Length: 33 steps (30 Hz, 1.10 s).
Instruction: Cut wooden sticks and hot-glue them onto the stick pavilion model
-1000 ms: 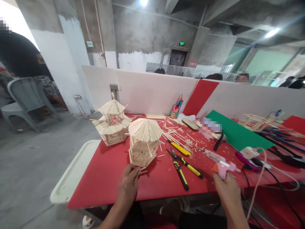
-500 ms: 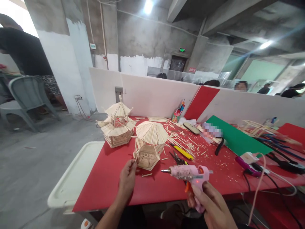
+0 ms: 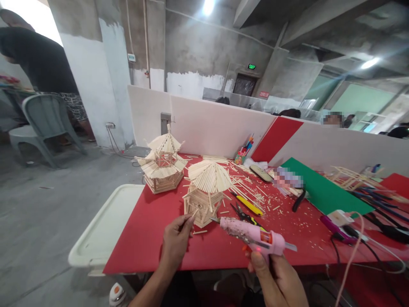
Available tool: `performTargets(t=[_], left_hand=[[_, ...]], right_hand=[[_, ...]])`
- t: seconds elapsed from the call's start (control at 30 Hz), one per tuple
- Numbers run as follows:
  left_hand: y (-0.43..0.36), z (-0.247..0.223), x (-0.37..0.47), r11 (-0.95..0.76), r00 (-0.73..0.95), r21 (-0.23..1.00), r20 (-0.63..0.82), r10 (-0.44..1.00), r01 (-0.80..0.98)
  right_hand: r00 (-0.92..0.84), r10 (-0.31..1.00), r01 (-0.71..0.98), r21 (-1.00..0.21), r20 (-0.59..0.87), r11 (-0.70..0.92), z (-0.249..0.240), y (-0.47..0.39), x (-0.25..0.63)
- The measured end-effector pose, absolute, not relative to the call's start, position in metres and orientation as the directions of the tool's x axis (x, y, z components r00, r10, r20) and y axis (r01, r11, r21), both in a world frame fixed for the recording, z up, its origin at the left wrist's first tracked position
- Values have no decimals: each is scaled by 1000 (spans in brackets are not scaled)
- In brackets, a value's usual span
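Note:
My left hand pinches a small wooden stick at the front of the nearer stick pavilion. In my right hand is a pink glue gun, its red light lit and its nozzle pointing left, close to the pavilion's base. Behind and to the left stands a second, two-tiered stick pavilion. A loose short stick lies on the red table just right of my left fingertips.
Black pliers and a yellow cutter lie right of the pavilion, among scattered sticks. Farther right are a green board and a purple power strip with cables. A white partition borders the back; a pen cup stands there.
My left hand has moved right with the stick, nearer the front of the pavilion. The glue gun now tilts, its nozzle higher and closer to the pavilion. The whole view has shifted slightly.

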<state>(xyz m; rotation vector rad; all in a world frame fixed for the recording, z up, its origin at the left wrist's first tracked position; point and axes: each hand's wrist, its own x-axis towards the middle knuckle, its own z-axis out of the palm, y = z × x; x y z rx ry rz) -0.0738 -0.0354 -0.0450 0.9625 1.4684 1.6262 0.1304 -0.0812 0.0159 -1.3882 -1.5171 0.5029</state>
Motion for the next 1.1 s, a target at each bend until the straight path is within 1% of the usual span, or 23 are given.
performTargets(t=[0.07,0.13,0.2,0.33,0.4,0.47,0.57,0.7,0.83,0.93,1.1], left_hand=[[-34,-34,-73,-23,-392,981,-56,918,-195],[-31,-24,-72,-14,-329,947,-98,939,-322],[-28,-17,-72,-8,-284,920,-113,952,-392],[-24,-12,-72,1,-240,902,-116,964,-432],[-23,-13,-73,4,-226,901,-113,967,-434],[-22,-15,-74,0,-220,902,-105,970,-431],[-19,-16,-77,-5,-223,912,-95,970,-410],[-14,-17,-80,-5,-236,923,-93,967,-384],[-10,-17,-80,0,-241,901,-115,964,-434],[-10,-17,-80,2,-228,888,-120,966,-459],[-11,-15,-80,7,-206,888,-115,972,-461]], right_hand=[[68,873,612,-711,483,346,18,-72,127],[26,804,708,-579,594,404,18,-60,122],[31,735,793,-464,677,394,17,-48,115],[55,606,910,-290,793,297,8,-29,101],[43,565,946,-216,824,242,3,-23,96],[9,536,963,-152,844,224,1,-19,92],[-24,527,966,-116,850,230,-1,-16,88],[-16,563,967,-131,826,219,-4,-14,85],[2,569,973,-134,822,190,-8,-12,84],[-11,578,972,-126,816,198,-10,-11,85],[-49,565,977,-77,823,197,-12,-7,84]])
